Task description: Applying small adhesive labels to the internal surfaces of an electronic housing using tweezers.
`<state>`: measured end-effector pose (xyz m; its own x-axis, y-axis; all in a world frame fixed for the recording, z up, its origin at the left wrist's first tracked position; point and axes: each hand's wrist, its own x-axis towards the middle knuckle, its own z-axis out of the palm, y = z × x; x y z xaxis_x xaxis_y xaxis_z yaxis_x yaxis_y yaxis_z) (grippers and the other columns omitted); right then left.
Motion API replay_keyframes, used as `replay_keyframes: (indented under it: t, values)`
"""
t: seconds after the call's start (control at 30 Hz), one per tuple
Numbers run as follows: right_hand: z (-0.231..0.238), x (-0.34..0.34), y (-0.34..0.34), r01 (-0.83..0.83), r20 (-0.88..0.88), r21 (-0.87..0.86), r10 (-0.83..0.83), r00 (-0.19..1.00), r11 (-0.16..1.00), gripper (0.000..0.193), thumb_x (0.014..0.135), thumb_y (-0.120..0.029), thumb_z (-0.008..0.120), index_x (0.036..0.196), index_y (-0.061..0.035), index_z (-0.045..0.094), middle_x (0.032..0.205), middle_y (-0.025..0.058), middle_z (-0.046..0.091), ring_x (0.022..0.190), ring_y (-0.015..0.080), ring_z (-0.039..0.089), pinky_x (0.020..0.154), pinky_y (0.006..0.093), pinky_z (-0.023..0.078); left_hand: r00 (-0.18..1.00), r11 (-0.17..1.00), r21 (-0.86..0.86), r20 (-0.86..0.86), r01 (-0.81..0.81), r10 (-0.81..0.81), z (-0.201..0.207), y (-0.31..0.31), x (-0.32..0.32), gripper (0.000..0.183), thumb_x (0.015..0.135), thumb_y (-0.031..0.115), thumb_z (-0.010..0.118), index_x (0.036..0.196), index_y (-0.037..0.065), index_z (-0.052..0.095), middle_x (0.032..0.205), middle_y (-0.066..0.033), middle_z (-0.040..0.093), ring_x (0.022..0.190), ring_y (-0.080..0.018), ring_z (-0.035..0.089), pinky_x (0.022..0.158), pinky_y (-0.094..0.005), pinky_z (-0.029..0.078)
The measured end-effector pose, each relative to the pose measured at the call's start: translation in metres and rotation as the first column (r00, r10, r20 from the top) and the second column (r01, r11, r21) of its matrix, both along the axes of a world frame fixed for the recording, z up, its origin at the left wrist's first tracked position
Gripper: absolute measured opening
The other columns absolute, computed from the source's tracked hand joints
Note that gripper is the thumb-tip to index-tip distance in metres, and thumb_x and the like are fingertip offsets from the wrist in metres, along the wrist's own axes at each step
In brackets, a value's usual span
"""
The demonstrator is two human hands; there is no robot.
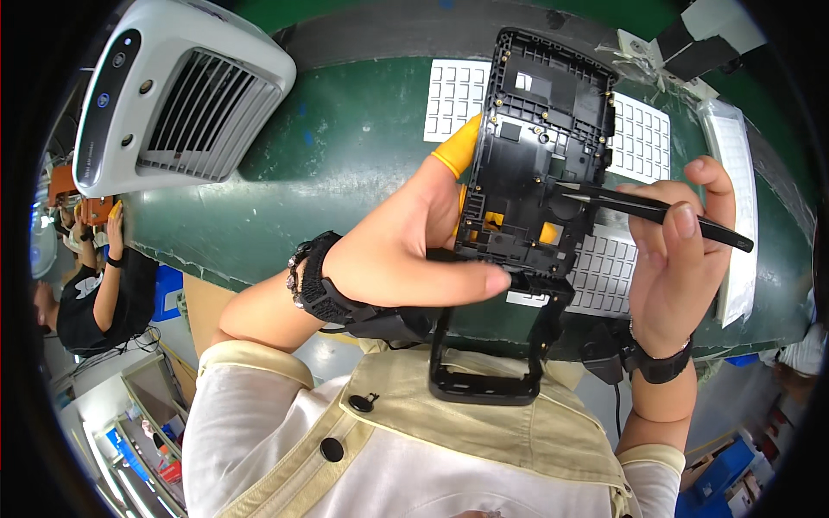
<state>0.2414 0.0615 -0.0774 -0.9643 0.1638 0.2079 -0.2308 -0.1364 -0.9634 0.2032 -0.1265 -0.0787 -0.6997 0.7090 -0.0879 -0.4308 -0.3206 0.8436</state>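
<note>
My left hand (393,237) is closed around the left edge of a black plastic housing (518,160), with yellow finger cots on some fingers. The thumb lies near the housing's lower end. Small brass-coloured inserts and cut-outs dot its inner face, and yellow shows through two openings. A black open frame (484,388) extends from its lower end, over my apron. In my right hand (678,250) is a pair of black tweezers (656,207). Their pointed tips are over the housing's inner face, right of its middle; whether they touch it I cannot tell.
White sheets of small rectangular pads (641,138) lie behind the housing on the green table (345,112). A white air cooler (186,95) stands at the left. At the right lies a plastic-wrapped white stack (730,207). Another person (95,302) works at far left.
</note>
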Motion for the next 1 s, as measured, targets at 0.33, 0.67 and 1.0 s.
replay_keyframes:
  t: [0.33, 0.67, 1.0]
  values:
    - [0.015, -0.002, 0.014, 0.098, -0.054, -0.209, -0.112, 0.992, 0.973, 0.035, 0.077, -0.012, 0.054, 0.105, -0.0025, 0.035, 0.078, 0.0120, 0.059, 0.062, 0.0055, 0.042, 0.058, 0.0177, 0.031, 0.996, 0.981, -0.192, -0.080, 0.027, -0.043, 0.009, 0.007, -0.013, 0.081, 0.062, -0.004, 0.057, 0.128, 0.006, 0.011, 0.120, -0.0120, 0.035, 0.108, -0.0206, 0.039, 0.086, -0.0322, 0.037]
    - [0.007, -0.009, 0.017, 0.055, -0.008, -0.427, -0.065, 0.998, 0.902, 0.029, 0.075, -0.004, 0.056, 0.095, -0.0034, 0.036, 0.076, 0.0061, 0.057, 0.069, 0.0059, 0.051, 0.061, 0.0171, 0.038, 0.942, 0.889, -0.324, -0.013, -0.322, 0.336, 0.013, 0.038, -0.184, 0.017, 0.073, 0.014, 0.058, 0.082, 0.004, 0.050, 0.079, -0.0062, 0.050, 0.074, -0.0155, 0.052, 0.063, -0.0271, 0.050]
    - [0.001, -0.009, 0.016, 0.017, -0.033, -0.432, -0.035, 0.999, 0.902, 0.028, 0.075, -0.004, 0.056, 0.094, -0.0035, 0.036, 0.076, 0.0053, 0.056, 0.065, 0.0020, 0.048, 0.056, 0.0151, 0.036, 0.121, 0.276, -0.190, -0.961, -0.942, -0.248, 0.042, 0.067, -0.309, 0.051, 0.065, 0.021, 0.053, 0.107, -0.006, 0.043, 0.108, -0.0242, 0.045, 0.104, -0.0321, 0.043, 0.088, -0.0326, 0.033]
